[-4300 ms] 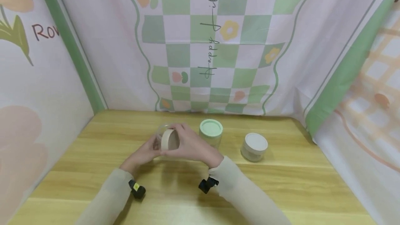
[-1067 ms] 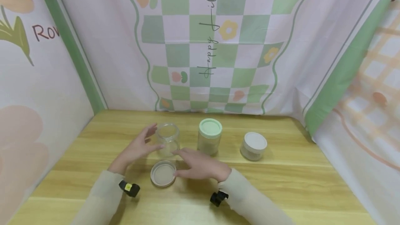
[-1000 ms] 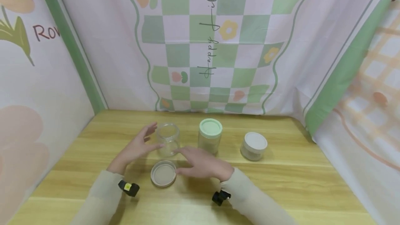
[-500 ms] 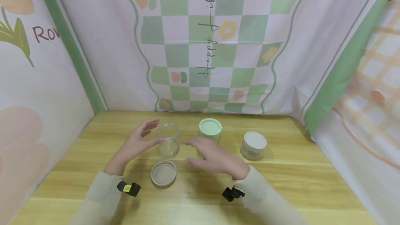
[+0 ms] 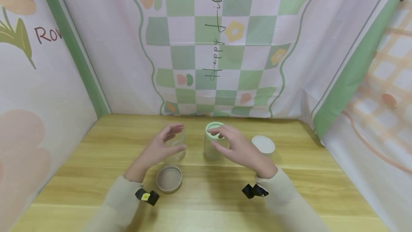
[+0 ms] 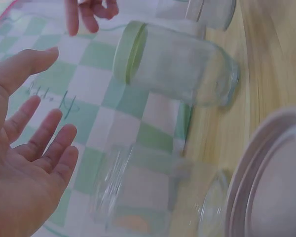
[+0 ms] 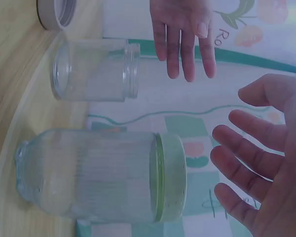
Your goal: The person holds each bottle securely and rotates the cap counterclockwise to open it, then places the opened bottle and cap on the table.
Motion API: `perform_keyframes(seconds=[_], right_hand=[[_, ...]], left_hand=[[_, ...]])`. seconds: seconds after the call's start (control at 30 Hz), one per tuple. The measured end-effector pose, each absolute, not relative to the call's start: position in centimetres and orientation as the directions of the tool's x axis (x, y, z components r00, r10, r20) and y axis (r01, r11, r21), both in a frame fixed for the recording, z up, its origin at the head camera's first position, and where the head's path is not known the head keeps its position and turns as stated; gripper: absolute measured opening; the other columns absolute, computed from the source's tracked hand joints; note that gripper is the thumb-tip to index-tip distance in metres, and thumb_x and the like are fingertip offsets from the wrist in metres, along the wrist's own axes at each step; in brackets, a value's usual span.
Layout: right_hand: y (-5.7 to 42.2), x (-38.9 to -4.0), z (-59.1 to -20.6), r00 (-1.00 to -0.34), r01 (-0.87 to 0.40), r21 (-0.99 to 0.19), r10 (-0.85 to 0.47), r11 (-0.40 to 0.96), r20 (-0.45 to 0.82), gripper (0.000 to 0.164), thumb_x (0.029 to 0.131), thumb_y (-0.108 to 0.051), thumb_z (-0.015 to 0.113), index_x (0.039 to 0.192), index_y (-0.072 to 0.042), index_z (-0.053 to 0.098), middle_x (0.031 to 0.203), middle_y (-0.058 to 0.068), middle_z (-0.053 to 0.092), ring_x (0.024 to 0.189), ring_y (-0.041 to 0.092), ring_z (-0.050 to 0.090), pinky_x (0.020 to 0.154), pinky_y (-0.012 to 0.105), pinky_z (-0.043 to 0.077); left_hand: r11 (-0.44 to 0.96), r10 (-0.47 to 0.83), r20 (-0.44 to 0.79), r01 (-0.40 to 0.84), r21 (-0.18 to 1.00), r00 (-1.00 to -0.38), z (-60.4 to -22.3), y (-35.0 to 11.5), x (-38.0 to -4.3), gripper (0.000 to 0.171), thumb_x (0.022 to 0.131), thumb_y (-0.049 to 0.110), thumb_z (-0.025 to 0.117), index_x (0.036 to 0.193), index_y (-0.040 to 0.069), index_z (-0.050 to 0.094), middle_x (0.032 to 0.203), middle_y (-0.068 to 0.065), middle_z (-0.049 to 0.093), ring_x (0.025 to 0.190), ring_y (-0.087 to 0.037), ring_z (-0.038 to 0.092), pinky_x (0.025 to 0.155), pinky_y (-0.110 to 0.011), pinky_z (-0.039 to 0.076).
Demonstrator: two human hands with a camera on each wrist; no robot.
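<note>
My left hand hovers in front of an open glass jar and partly hides it in the head view; its fingers are spread and hold nothing. A taller glass jar with a green lid stands upright to the right of it. Close by that green lid, my right hand is raised with loosely bent fingers, apart from the jar in the right wrist view. A taupe lid lies inner side up on the table, in front of the open jar.
A short jar with a white lid stands at the right, partly behind my right forearm. The wooden table ends at a checkered curtain at the back, with printed curtains on both sides.
Earlier both hands held the taupe lid at the jar; then it lay on the table. Since then my right hand has moved right and up to the green-lidded jar, and my left hand has shifted right.
</note>
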State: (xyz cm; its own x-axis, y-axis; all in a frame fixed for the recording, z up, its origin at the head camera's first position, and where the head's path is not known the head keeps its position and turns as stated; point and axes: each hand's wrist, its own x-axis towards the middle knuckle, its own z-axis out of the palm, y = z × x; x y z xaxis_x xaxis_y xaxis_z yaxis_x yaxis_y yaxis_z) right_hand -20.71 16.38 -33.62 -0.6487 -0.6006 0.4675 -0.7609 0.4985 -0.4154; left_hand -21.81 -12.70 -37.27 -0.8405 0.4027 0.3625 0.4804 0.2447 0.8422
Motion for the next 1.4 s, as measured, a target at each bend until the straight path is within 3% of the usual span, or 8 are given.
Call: perform_keyframes(seconds=[0.33,0.53,0.83,0.97,1.07,1.4], right_hand=[[17.9,-21.8,-33.9,-0.711,-0.701,-0.394,-0.54,0.594,0.45,0.032,0.099,-0.022,0.066,0.128,-0.009,0.065,0.123,0.003,0.065,0.106,0.021,0.058,0.086,0.041,0.053],[18.2,-22.5,-34.2,-0.723,-0.685,-0.378,-0.516,0.623,0.46,0.034,0.099,-0.024,0.066,0.129,-0.007,0.065,0.121,0.006,0.062,0.113,0.026,0.053,0.094,0.048,0.049],[18.1,-24.0,-34.8,-0.769,-0.617,-0.331,-0.457,0.714,0.448,0.049,0.097,-0.034,0.069,0.134,-0.004,0.061,0.134,0.015,0.056,0.122,0.035,0.049,0.101,0.057,0.042],[17.9,-24.4,-34.7,-0.797,-0.583,-0.324,-0.447,0.745,0.405,0.057,0.097,-0.041,0.067,0.139,-0.004,0.057,0.136,0.017,0.054,0.126,0.038,0.047,0.104,0.06,0.039],[17.8,-24.6,-34.7,-0.816,-0.558,-0.323,-0.433,0.764,0.384,0.062,0.096,-0.046,0.066,0.139,-0.003,0.057,0.135,0.018,0.055,0.125,0.038,0.048,0.103,0.06,0.039],[17.2,-25.2,-34.8,-0.877,-0.467,-0.345,-0.377,0.814,0.298,0.077,0.089,-0.061,0.067,0.139,-0.004,0.058,0.121,0.013,0.057,0.109,0.03,0.051,0.086,0.048,0.045]], left_hand=[[0.216,0.458,0.341,0.475,0.853,-0.821,-38.2,-9.3,-22.9,0.068,0.089,0.019,0.079,0.147,0.011,0.043,0.145,-0.009,0.05,0.135,-0.028,0.045,0.114,-0.048,0.035],[0.221,0.436,0.3,0.424,0.878,-0.848,-39.2,-7.5,-23.8,0.075,0.087,0.024,0.081,0.149,0.014,0.04,0.147,-0.01,0.049,0.136,-0.027,0.044,0.113,-0.047,0.035],[0.286,0.447,0.235,0.387,0.877,-0.863,-40.4,-5.1,-24.9,0.087,0.085,0.033,0.082,0.153,0.009,0.033,0.15,-0.012,0.043,0.138,-0.03,0.042,0.113,-0.045,0.036],[0.293,0.437,0.239,0.389,0.873,-0.867,-41.0,-4.3,-25.3,0.088,0.084,0.029,0.084,0.153,0.011,0.033,0.149,-0.011,0.045,0.137,-0.029,0.043,0.112,-0.049,0.037],[0.28,0.434,0.234,0.377,0.883,-0.87,-41.6,-3.9,-25.8,0.087,0.084,0.028,0.084,0.153,0.012,0.033,0.148,-0.01,0.047,0.135,-0.029,0.044,0.112,-0.052,0.036],[0.298,0.434,0.152,0.3,0.906,-0.888,-42.4,-3.5,-26.7,0.084,0.083,0.039,0.084,0.151,0.02,0.038,0.145,-0.001,0.05,0.134,-0.023,0.045,0.113,-0.044,0.036]])
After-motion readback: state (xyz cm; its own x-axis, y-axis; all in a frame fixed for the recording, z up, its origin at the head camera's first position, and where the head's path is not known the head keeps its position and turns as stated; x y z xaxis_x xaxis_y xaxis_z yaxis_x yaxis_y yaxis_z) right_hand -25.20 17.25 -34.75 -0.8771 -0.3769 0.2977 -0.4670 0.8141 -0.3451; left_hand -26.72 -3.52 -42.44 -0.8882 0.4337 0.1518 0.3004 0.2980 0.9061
